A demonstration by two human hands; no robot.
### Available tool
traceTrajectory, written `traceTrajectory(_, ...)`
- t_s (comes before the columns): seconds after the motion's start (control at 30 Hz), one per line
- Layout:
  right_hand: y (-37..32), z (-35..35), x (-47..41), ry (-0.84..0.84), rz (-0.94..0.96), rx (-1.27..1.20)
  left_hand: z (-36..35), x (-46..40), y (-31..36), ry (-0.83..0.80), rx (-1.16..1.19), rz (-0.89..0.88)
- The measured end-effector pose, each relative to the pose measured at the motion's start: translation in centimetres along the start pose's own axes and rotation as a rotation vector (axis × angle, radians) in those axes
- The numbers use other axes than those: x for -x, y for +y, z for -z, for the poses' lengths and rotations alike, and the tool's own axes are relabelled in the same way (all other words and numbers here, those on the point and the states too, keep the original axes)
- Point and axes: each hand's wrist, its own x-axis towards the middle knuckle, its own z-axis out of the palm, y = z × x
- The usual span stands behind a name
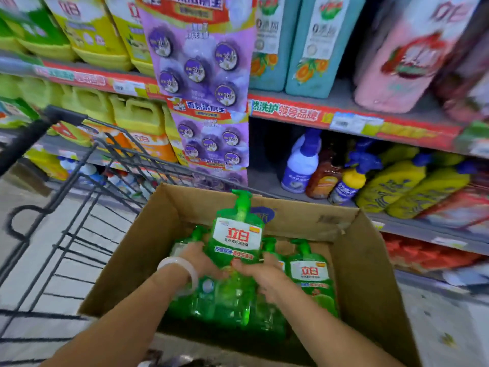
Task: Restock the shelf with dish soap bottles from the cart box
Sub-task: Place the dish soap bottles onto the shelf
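Supermarket shelving fills the background, stacked with detergent jugs and spray bottles, and I'm looking down into the cardboard box [370, 260] sitting in the wire cart [79, 207].

Both hands are on one raised dish soap bottle [236, 234]. My left hand [197, 256], with a pale bangle [180, 271] on the wrist, cups its lower left side, fingers curled around it. My right hand [260, 274] wraps the lower right side the same way. The bottle stands upright, pump on top, label facing me, lifted above the other green bottles [309, 276] packed in the box.

To do this step well, I judge I should keep the grip low and even on both sides, lift straight up until the base clears the neighbouring pumps, then swing it right towards the lower shelf [264, 181]. The plastic looks smooth, so a firm hold matters.

Further out, that shelf has a dark gap at its left, beside a white bottle with a blue cap [301, 162] and yellow spray bottles [397, 181]. A hanging strip of purple air fresheners [201, 75] drops in front of the shelf edge just left of the gap, and the far wall of the box rises between me and the shelf; both could catch the pump on the way over.
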Motion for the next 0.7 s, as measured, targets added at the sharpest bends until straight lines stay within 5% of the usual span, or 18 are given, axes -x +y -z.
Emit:
traceTrajectory(0.33,-4.8,19.4,15.2,0.192,0.596,-0.061,-13.5,13.1,15.6,0.178,0.178,-0.512)
traceTrajectory(0.7,-2.5,42.0,28.5,0.397,0.87,-0.069,-33.2,22.3,28.4,0.06,0.239,-0.879)
